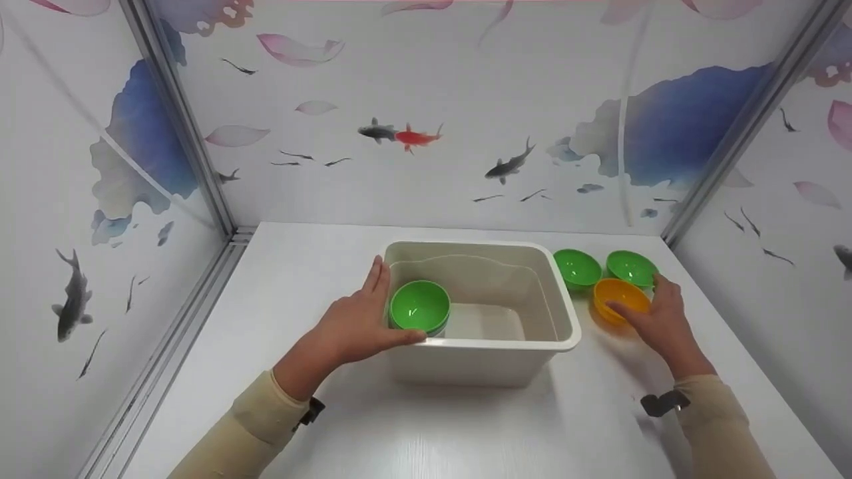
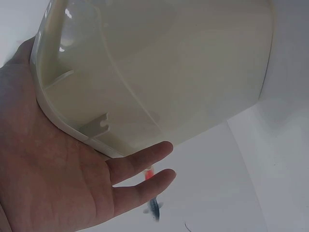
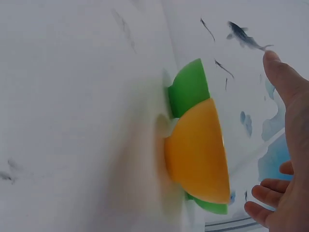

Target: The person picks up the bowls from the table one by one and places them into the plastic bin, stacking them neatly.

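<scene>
A cream plastic tub (image 1: pixel 466 362) stands mid-table. In its left end lies a green bowl (image 1: pixel 419 305), with a paler rim showing just under it. My left hand (image 1: pixel 353 326) rests against the tub's left front corner, thumb along the front rim and straight fingers along the outer left side, which the left wrist view shows too. To the right of the tub stand an orange bowl (image 1: pixel 622 299) and two green bowls, one (image 1: pixel 576 268) beside the tub and one (image 1: pixel 631 267) farther right. My right hand (image 1: pixel 659 322) hovers over the orange bowl, thumb and fingers spread apart.
The white table (image 1: pixel 299 266) is bounded by printed panels with fish and petals at the back and sides. Metal posts (image 1: pixel 180 120) stand at the corners. In the right wrist view, the orange bowl (image 3: pixel 198 152) overlaps the green bowls behind it.
</scene>
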A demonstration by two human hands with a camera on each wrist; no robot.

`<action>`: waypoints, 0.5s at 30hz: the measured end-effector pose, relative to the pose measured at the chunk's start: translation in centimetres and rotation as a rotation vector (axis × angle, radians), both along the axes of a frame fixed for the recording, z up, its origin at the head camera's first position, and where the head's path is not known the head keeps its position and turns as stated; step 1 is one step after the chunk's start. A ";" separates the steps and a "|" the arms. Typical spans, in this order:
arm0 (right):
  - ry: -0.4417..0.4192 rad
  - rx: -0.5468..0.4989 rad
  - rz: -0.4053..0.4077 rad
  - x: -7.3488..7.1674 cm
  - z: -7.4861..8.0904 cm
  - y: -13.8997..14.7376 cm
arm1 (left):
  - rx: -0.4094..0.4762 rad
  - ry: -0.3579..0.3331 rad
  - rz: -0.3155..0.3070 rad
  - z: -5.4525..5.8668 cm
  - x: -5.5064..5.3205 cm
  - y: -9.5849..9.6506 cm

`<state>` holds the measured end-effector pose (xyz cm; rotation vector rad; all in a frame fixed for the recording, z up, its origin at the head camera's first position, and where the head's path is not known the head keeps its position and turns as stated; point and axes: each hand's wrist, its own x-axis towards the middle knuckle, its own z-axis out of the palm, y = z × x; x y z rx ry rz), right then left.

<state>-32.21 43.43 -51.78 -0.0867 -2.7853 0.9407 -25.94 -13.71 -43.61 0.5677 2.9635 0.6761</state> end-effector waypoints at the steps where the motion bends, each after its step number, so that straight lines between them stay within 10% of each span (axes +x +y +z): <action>1: -0.007 -0.010 -0.001 -0.1 -0.3 0.2 | -0.001 -0.001 0.000 0.0 0.0 0.0; 15: -0.020 -0.069 -0.006 -0.5 -2.6 0.8 | 0.010 -0.003 0.005 0.2 0.1 0.0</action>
